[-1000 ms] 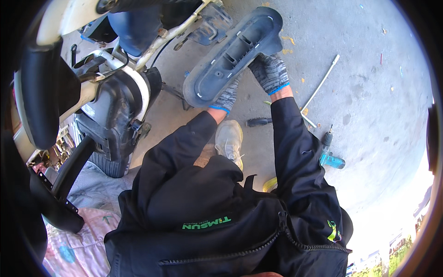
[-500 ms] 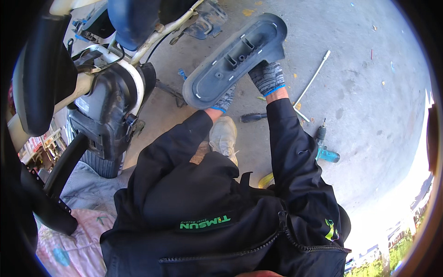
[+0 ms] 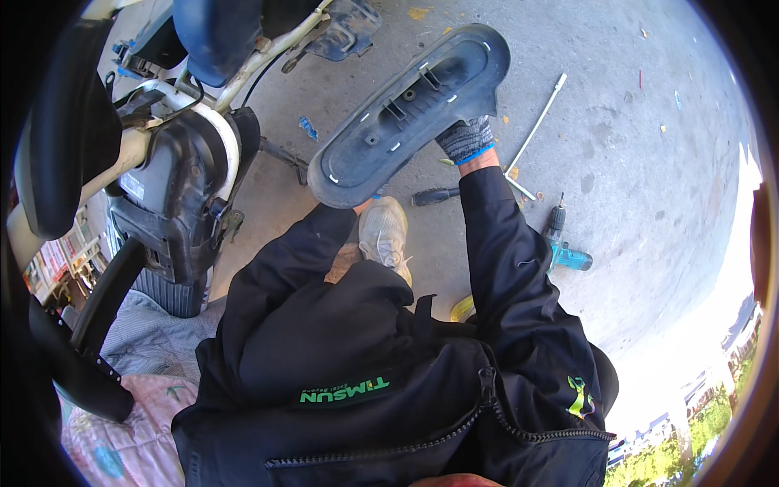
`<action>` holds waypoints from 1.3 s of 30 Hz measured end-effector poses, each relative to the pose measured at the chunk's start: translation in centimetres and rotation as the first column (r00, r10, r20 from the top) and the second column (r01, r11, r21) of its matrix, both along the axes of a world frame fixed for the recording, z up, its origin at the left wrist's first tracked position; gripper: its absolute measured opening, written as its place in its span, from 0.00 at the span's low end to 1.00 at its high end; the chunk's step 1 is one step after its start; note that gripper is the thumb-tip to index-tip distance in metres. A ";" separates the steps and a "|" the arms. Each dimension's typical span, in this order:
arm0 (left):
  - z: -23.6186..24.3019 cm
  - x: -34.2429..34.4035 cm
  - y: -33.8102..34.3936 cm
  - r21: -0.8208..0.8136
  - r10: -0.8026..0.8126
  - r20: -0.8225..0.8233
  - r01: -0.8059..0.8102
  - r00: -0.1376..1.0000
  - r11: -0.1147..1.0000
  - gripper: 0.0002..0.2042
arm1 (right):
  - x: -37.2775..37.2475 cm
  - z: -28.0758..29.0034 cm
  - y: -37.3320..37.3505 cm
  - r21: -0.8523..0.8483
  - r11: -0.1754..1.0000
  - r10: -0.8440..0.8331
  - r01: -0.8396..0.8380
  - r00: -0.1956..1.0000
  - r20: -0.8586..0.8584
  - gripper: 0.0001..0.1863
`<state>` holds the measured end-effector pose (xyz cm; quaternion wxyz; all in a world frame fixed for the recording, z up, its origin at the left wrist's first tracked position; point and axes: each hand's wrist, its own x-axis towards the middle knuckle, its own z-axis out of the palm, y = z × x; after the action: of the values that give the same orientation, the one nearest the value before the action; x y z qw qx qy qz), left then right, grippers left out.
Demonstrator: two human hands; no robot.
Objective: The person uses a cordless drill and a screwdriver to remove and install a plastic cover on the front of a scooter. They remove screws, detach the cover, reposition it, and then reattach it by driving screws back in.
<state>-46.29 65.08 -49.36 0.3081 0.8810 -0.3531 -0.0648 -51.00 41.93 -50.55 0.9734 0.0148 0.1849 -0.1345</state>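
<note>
A long, dark grey plastic cover (image 3: 375,140) with rounded ends is held up in front of me, its ribbed, clipped inner face towards me. My right hand (image 3: 466,140), in a grey knitted glove with a blue cuff, is closed on the cover's lower right edge; its fingertips are behind it. Under the cover's near left end is my left hand, with only the wrist and a trace of blue cuff showing. It moves together with the cover, but its fingers are hidden.
A partly stripped two-wheeler with a pale frame (image 3: 231,154) and wheel (image 3: 174,292) stands at left. On the concrete floor lie a T-handled rod (image 3: 535,130), a black-handled tool (image 3: 436,196), a teal power drill (image 3: 570,257) and a blue scrap (image 3: 308,127). A pink quilted cloth (image 3: 130,430) lies lower left.
The cover has tilted, showing more of its inner face, and its near end has come left and closer. My left glove, visible before, has gone behind it. The whole view has shifted slightly.
</note>
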 end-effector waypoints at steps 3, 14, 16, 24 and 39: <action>0.1 -0.2 0.1 -0.003 -0.003 0.010 0.003 1.000 1.000 0.23 | 0.2 0.0 0.0 -0.019 1.000 0.004 -0.004 1.000 0.024 0.17; -1.3 0.8 -2.1 0.011 -0.077 0.093 0.076 0.993 0.997 0.24 | 1.3 2.4 0.6 -0.185 0.980 0.037 -0.078 0.976 -0.215 0.11; -2.0 1.7 -2.0 0.068 -0.118 -0.076 0.124 0.990 0.990 0.23 | 2.1 3.5 1.2 -0.255 0.958 0.059 -0.131 0.960 -0.272 0.11; 0.7 1.7 -4.1 -0.029 0.009 -0.642 -0.036 0.767 0.999 0.18 | 2.0 3.0 1.0 -0.339 0.922 0.032 -0.189 0.908 -0.419 0.13; 11.9 5.3 -7.5 -0.191 -0.019 -0.962 -0.624 0.272 0.758 0.18 | 5.7 10.3 1.4 -0.639 0.713 -0.158 -0.290 0.821 -0.549 0.22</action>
<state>-41.01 57.59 -37.46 0.6925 0.6048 0.0721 -0.3867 -45.35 43.37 -40.27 0.8091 -0.4009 0.4007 -0.1553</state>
